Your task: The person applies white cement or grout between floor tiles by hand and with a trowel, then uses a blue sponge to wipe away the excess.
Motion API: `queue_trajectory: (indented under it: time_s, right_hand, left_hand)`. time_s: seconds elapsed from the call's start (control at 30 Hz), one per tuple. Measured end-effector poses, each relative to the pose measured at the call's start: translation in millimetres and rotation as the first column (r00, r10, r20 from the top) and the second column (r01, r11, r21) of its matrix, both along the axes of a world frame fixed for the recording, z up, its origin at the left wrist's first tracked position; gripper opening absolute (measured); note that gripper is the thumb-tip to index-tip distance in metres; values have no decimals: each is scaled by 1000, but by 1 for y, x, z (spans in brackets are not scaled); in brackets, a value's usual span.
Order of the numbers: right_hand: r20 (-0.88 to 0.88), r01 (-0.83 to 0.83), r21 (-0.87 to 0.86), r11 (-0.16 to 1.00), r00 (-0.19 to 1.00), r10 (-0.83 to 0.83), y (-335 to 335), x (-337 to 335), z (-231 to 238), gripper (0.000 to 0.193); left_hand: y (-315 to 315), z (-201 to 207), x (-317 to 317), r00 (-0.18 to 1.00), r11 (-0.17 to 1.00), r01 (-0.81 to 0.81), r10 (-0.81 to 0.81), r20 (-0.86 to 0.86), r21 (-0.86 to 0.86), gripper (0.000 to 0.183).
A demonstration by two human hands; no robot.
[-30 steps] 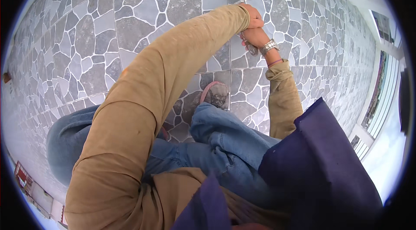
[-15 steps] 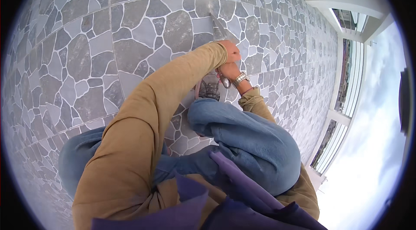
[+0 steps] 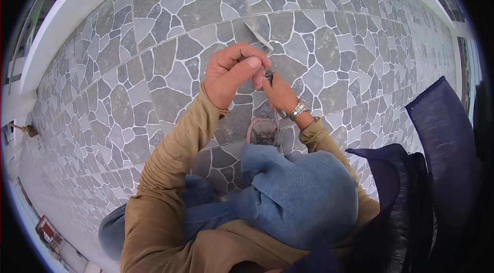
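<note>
My right hand point(image 3: 281, 94), with a metal watch on its wrist, is closed around the dark handle point(image 3: 268, 74) of a bladed hand tool. A thin grey blade point(image 3: 261, 37), tapering to a point, sticks out beyond the hands over the stone floor. I cannot tell whether the tool is a trowel or a knife. My left hand point(image 3: 230, 71) bends over the near end of the blade, fingers curled and thumb on top. Its fingertips meet the right hand and the tool; what they pinch is hidden.
Grey floor tiles point(image 3: 170, 62) with an irregular stone pattern and white lines spread all around. My shoe point(image 3: 263, 133) and jeans-covered knee point(image 3: 303, 196) are just below the hands. A low white wall point(image 3: 67, 11) runs along the far left. Dark purple cloth point(image 3: 442, 139) hangs at the right.
My left hand has turned, showing its thumb and palm side, and its wrist has swung left. The right hand keeps its hold on the tool. The view has shifted, bringing the left wall in.
</note>
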State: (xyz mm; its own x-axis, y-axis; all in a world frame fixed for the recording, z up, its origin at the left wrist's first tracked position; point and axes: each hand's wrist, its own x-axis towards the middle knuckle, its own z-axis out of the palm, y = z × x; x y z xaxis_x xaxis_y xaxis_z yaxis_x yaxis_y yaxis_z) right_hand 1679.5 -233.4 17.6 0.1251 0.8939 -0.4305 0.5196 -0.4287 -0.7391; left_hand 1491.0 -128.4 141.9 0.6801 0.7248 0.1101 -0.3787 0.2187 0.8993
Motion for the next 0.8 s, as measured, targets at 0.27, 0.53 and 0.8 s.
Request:
queue_trajectory:
  time_s: [0.27, 0.53, 0.8]
  right_hand:
    - [133, 27, -103, 994, 991, -13, -8, 18, -4, 58]
    - [6, -2, 23, 1000, 1000, 2, -30, -6, 25, 51]
    - [56, -9, 52, 999, 998, 6, -40, 4, -1, 41]
  left_hand:
    - [-45, 205, -13, 928, 756, -80, -182, 326, 650, 44]
    - [-79, 174, -17, 579, 505, 379, -783, 228, 775, 46]
    - [-35, 48, 43, 587, 587, 799, -712, 386, -131, 24]
